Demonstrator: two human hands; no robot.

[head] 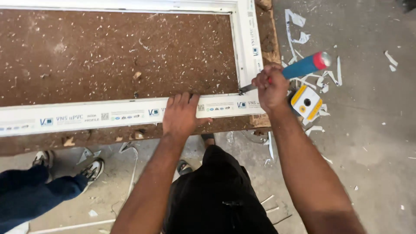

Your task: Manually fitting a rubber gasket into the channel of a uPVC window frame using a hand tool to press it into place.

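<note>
A white window frame (130,113) lies on a brown board (117,56), its near rail carrying a row of small blue and white printed labels. The left hand (182,115) presses flat, fingers spread, on that rail. At the frame's near right corner, the right hand (272,89) is closed around a blue-handled, red-capped chisel (299,68), blade apparently touching the corner joint. A yellow tape measure (307,102) lies just beside that fist.

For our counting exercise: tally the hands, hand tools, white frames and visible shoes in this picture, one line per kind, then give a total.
Hands: 2, left hand and right hand
Hand tools: 2, blue-handled chisel and yellow tape measure
White frames: 1, white plastic frame
Shoes: 4, two sneakers and two sandals
Total: 9
</note>
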